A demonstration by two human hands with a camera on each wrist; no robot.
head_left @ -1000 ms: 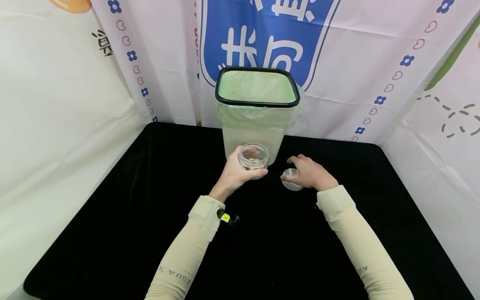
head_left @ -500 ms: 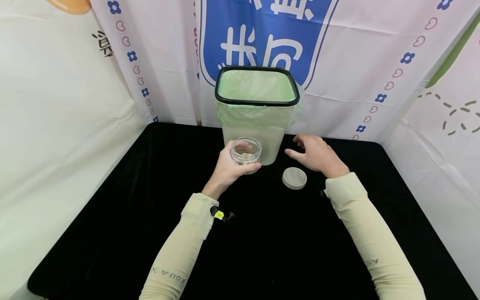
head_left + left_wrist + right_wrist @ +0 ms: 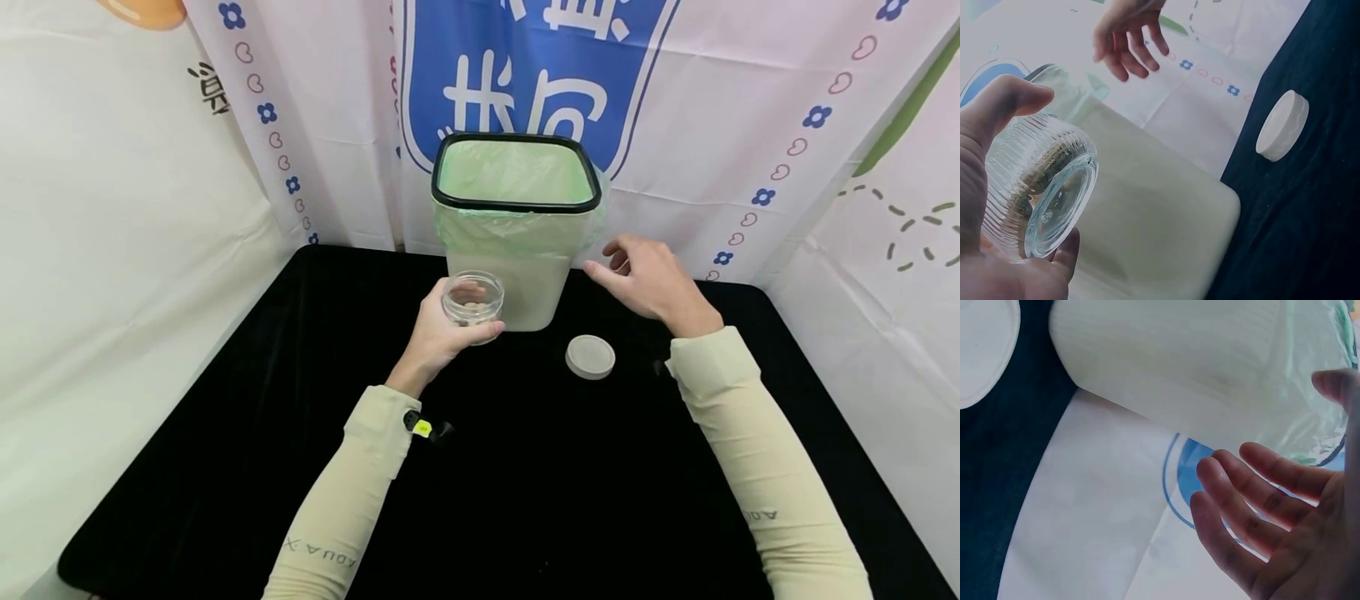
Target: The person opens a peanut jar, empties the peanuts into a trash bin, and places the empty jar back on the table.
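Clamps the open glass jar (image 3: pixel 1054 194) in the left hand (image 3: pixel 437 332), just in front of the bin (image 3: pixel 528 283), over the far half of the black table (image 3: pixel 525 500)! Cradles small pieces (image 3: pixel 474 307) inside it. Across now, holds the right hand (image 3: pixel 652 279) aloft toward the far right corner, with thumb and fingers apart. And down to the white lid (image 3: pixel 590 355): lies flat, closer to the far edge.
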